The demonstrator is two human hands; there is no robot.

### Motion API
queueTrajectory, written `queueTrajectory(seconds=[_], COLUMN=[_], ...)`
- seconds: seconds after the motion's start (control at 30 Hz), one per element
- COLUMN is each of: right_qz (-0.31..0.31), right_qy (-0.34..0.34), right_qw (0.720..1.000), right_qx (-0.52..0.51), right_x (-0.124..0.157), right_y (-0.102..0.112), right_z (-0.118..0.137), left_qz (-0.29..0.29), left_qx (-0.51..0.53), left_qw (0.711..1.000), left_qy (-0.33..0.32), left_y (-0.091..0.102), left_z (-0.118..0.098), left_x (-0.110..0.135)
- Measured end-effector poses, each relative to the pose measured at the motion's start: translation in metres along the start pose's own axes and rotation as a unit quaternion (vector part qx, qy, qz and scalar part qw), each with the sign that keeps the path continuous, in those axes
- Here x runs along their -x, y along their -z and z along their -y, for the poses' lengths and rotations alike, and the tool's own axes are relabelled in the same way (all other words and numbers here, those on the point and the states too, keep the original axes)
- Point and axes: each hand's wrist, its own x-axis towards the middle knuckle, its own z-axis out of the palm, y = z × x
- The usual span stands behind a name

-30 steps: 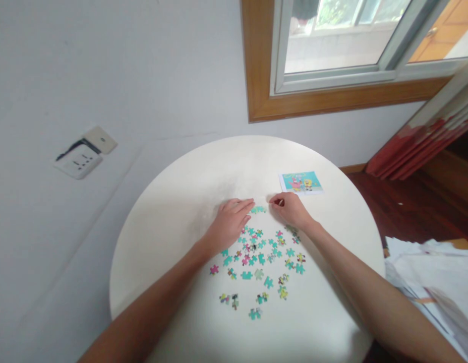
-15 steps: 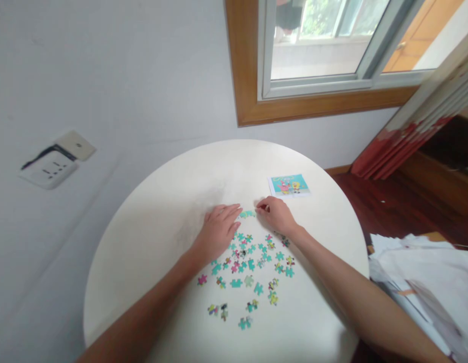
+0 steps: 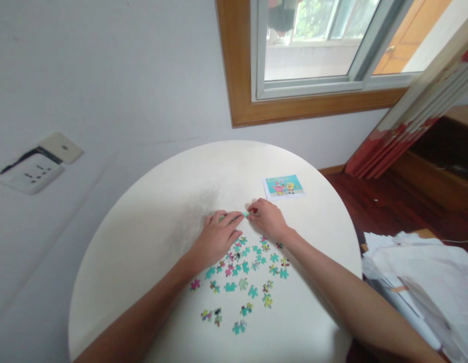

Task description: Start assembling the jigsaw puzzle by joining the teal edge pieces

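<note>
My left hand (image 3: 220,236) lies flat with its fingers stretched toward the right, covering most of a short strip of teal puzzle pieces (image 3: 245,215). Only the strip's right end shows beyond the fingertips. Against that end, my right hand (image 3: 267,220) has thumb and forefinger pinched together on what looks like a puzzle piece, mostly hidden by the fingers. Nearer to me, many loose jigsaw pieces in teal, pink and yellow are scattered, among them a plain teal piece (image 3: 230,287) and a pink piece (image 3: 195,285).
A picture card (image 3: 284,187) with two cartoon figures lies beyond my right hand on the round white table (image 3: 116,262). White papers or bags (image 3: 438,277) are piled to the right of it. Behind stand a wall with a socket (image 3: 33,171) and a window.
My left fingers now cover more of the teal strip. The right hand has come in closer to the left fingertips. The whole view has turned slightly to the right.
</note>
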Motion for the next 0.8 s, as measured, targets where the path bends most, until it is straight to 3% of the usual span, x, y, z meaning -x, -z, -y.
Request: queueTrajectory(seconds=[0.43,0.6,0.8], right_qz=[-0.011,-0.029,-0.069], right_qy=[-0.012,-0.036,-0.068], right_qw=[1.000,0.981,0.936], right_qx=[-0.019,-0.186,-0.339], right_x=[-0.002,-0.014,-0.023], right_y=[-0.007,-0.008,0.016], right_z=[0.004,-0.011,-0.036], left_qz=[0.011,0.008,-0.025], left_qx=[0.001,0.017,0.038], left_qw=[1.000,1.000,0.999], left_qy=[0.000,0.005,0.012], left_y=[0.000,-0.002,0.002], left_z=[0.000,0.001,0.001], left_x=[-0.001,-0.001,-0.002])
